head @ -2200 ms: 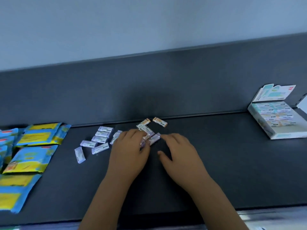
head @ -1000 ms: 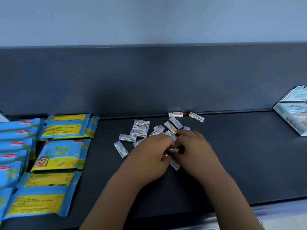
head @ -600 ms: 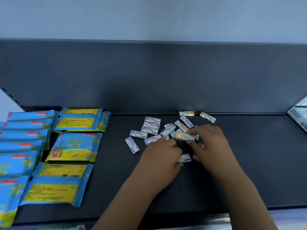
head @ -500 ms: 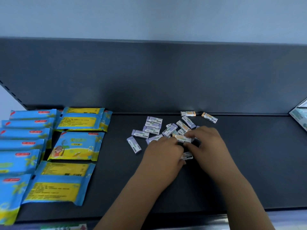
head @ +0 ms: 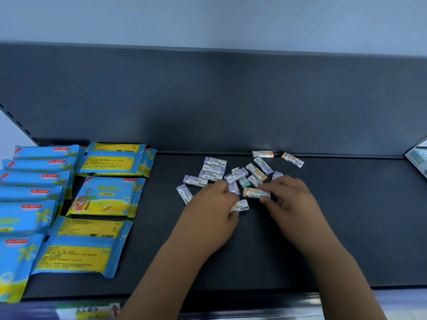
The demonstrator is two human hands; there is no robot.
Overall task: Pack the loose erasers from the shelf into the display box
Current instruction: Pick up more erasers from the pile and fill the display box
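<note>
a: where's everything?
b: loose erasers point(head: 231, 175) heaped on the shelf point(head: 346, 227); display box point(head: 418, 158) at far right edge.
a: hands?
b: left hand point(head: 208, 213) pinches a pale eraser point(head: 241, 205), right hand point(head: 290, 200) seems to pinch an orange eraser point(head: 256, 192). gathering too many could spill them.

Shelf point(head: 346, 215) bare btw erasers point(head: 235, 175) and display box point(head: 418, 160) at far R edge: wide lane. Front strip also free. L side blocked by blue packets point(head: 104, 197), flat & overlapping. Back panel point(head: 208, 100) closes the rear, w/ two erasers just beside it.
</note>
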